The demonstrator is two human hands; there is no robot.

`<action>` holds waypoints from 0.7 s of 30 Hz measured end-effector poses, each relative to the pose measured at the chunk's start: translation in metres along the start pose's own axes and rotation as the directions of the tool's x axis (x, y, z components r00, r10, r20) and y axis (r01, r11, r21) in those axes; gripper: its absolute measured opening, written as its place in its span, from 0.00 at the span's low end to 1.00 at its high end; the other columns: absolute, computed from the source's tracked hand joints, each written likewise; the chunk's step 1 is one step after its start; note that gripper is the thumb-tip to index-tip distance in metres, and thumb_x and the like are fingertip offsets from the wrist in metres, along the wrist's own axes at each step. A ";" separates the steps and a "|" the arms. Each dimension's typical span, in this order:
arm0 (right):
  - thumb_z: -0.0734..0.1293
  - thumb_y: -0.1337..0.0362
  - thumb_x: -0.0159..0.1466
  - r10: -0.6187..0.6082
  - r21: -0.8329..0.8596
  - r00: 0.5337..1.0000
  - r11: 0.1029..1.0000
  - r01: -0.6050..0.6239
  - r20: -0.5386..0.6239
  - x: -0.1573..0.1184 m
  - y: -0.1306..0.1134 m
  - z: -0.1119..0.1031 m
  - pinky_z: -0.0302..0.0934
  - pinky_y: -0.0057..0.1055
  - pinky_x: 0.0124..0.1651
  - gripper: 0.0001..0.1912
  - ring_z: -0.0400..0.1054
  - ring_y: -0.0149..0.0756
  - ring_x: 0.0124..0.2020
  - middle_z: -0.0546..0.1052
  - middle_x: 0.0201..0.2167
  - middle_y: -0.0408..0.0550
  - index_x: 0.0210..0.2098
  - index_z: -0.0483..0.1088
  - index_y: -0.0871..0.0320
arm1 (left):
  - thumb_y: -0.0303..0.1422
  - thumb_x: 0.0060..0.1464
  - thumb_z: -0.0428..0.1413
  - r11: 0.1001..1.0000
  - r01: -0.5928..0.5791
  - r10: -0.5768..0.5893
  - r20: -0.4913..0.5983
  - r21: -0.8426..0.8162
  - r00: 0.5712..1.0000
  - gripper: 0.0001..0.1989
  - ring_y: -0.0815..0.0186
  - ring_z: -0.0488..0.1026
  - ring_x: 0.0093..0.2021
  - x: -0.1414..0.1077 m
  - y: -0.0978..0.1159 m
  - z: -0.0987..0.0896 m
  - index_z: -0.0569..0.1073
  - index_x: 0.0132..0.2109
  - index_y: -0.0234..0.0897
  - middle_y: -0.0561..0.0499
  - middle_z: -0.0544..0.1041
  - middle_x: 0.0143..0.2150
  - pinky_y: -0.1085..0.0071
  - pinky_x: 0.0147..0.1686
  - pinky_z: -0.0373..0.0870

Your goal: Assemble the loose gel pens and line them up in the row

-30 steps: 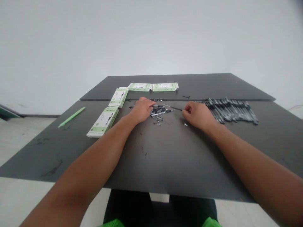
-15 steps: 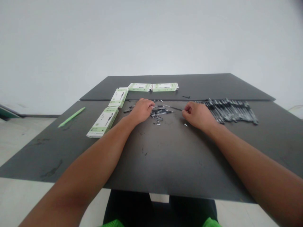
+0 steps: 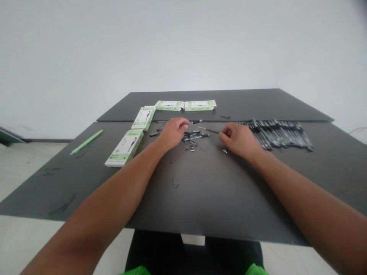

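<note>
Fingers of my left hand are closed on a pen barrel, whose dark section and pale tip point right. My right hand pinches the dark end of a thin pen refill; the pale end points left toward the other hand. Loose pen parts, dark and clear, lie in a small heap just right of and below my left hand. A small silvery pen tip rests on the table below my right fingers. Beyond my right wrist lies a row of black-and-clear pens, side by side.
Two green-and-white pen boxes lie end to end at left; two more boxes lie at the back. A green pen is at far left. Small dark pieces sit near the seam of the dark table.
The pen barrel in my left hand has shifted up and away from the heap. My right hand has moved slightly left with the refill.
</note>
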State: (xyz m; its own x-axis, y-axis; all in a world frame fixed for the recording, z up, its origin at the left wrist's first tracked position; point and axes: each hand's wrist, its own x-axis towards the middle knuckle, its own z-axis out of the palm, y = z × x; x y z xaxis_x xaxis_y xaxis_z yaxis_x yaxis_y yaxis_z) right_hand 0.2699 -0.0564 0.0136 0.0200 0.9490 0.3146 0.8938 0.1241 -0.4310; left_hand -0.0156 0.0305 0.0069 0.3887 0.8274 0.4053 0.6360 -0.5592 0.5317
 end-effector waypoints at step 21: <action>0.73 0.40 0.68 -0.060 0.718 0.997 0.692 0.072 -0.043 -0.012 -0.026 0.008 0.58 0.32 0.31 0.24 0.61 0.32 0.26 0.75 0.27 0.44 0.32 0.75 0.54 | 0.31 0.65 0.63 0.820 0.018 0.060 0.117 -0.572 0.991 0.06 0.63 0.84 0.46 -0.025 0.068 0.025 0.80 0.47 0.37 0.46 0.87 0.46 0.65 0.50 0.79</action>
State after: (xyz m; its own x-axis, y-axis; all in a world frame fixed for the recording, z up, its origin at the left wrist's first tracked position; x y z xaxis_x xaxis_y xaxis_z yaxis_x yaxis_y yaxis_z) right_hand 0.2430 -0.0691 0.0140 -0.0143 0.9266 0.3758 0.2988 0.3626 -0.8827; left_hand 0.0347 -0.0269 0.0145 0.5017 0.7925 0.3468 0.1468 -0.4731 0.8687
